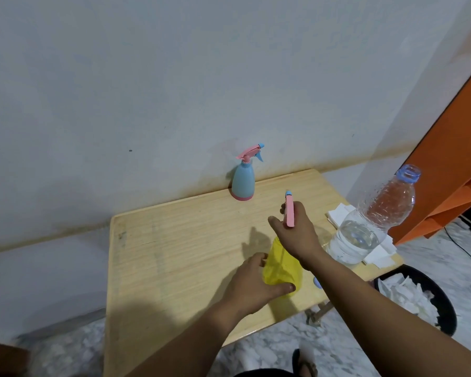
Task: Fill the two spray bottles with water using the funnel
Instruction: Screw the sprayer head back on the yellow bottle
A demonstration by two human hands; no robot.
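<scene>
On the wooden worktop (174, 240), a blue spray bottle (242, 183) is stood by the wall. Nearer, the yellow spray bottle (282, 268) is gripped at its body by the left hand (252, 284), while its pink trigger head (289, 209) is clasped by the right hand (297, 232). Further right, a clear water bottle (370, 219) is seen uncapped.

Two spray bottles are in view: one blue spray bottle (242, 180) and one yellow spray bottle (282, 268). There is one clear water bottle (370, 216), one wooden table (174, 240) and one black bin (443, 303). Two hands show, the left hand (252, 284) and the right hand (297, 232).
</scene>
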